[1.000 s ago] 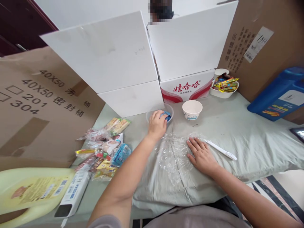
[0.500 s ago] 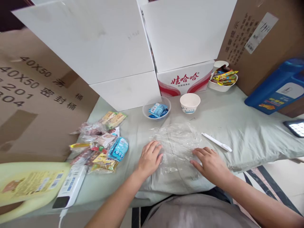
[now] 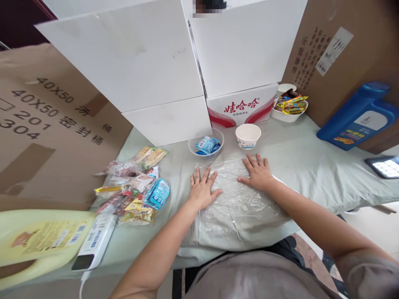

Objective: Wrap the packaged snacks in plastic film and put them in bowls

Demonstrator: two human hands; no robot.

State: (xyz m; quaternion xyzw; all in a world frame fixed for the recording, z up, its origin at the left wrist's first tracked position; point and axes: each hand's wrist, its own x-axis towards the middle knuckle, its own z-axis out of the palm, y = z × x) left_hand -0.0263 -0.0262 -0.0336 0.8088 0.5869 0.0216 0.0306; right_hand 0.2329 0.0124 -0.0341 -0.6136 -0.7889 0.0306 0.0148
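A clear, wrinkled plastic sheet or bag [image 3: 233, 207] lies spread on the green-grey cloth in front of me. My left hand [image 3: 202, 192] rests flat on its left edge, fingers fanned out. On the upper right part, my right hand [image 3: 257, 172] presses down with its fingers spread and palm down. Just beyond the fingers stand a white paper bowl [image 3: 248, 137] and a clear plastic bowl [image 3: 190, 143] with blue packets [image 3: 207, 145] in it. The white pen-like cutter is mostly hidden behind my right forearm.
Packaged snacks [image 3: 140, 185] lie in a pile at left, near a white power bank [image 3: 96, 241] with a cable and a yellow jug [image 3: 46, 241]. White boxes [image 3: 168, 120] wall off the back. Rightward are a snack-filled bowl [image 3: 286, 116], a blue bottle [image 3: 358, 116] and a phone [image 3: 385, 166].
Both hands have slid forward, away from me, with fingers now spread wider. The plastic looks flatter and stretches further toward me and to the right. The cutter has become covered by my right arm.
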